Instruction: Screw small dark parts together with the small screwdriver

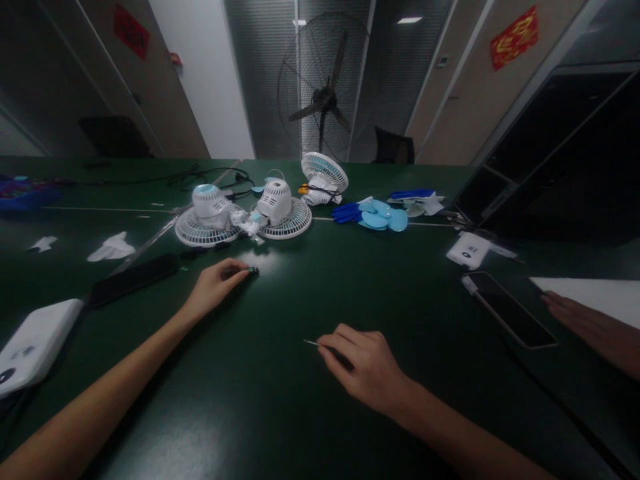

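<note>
A: Where are the small parts just now?

B: The small dark piece (255,271) is at the left hand (215,285), pinched between thumb and forefinger at or just above the desk (280,413); I can't tell whether it touches. The thin metal rod (311,342) is in the right hand (367,367), gripped near one end, its bare tip pointing left.

A: What would make for good handling here?

B: A light, steady pinch on the piece, I'd say, leaving its free end in sight. The rod probably wants a firmer hold close behind the tip, and that tip should be kept clear of the left fingers. (In light this dim, I'd work in the brighter patch of desk by the piece.)

A: And the pose?

B: The left forearm reaches well out, palm mostly down, fingers curled, just in front of the white fans (213,212). The right hand sits nearer the body, knuckles up, fingers bent around the rod. The hands are well apart.

A: Whose hand (590,327) is at the far right?

B: Another person's, near the phone (510,310); I can't tell whether its fingers grasp anything.
</note>
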Motion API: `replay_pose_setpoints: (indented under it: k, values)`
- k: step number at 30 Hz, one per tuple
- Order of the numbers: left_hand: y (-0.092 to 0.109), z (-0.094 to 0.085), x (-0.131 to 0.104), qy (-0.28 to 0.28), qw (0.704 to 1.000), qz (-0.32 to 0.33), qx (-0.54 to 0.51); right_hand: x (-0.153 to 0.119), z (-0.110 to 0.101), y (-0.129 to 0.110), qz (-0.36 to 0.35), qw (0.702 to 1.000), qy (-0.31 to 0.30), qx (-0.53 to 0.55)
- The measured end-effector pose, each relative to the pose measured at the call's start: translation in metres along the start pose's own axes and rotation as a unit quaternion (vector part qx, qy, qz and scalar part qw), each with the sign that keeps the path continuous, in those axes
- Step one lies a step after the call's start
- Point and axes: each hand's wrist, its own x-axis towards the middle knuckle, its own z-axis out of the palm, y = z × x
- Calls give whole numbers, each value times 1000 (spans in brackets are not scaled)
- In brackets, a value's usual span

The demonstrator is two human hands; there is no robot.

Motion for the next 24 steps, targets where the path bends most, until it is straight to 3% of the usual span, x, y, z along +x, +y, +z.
replay_pose_setpoints:
  k: [15, 20, 24]
  values:
    - [6, 1, -1, 15, 1000, 0, 20, 1, 0, -1, 5, 1000, -9, -8]
    - [1, -3, -1, 69, 992, 30, 98, 1, 0, -1, -1, 1000, -3, -12]
    - [3, -5, -1, 54, 979, 83, 179, 1, -1, -2, -3, 1000, -3, -16]
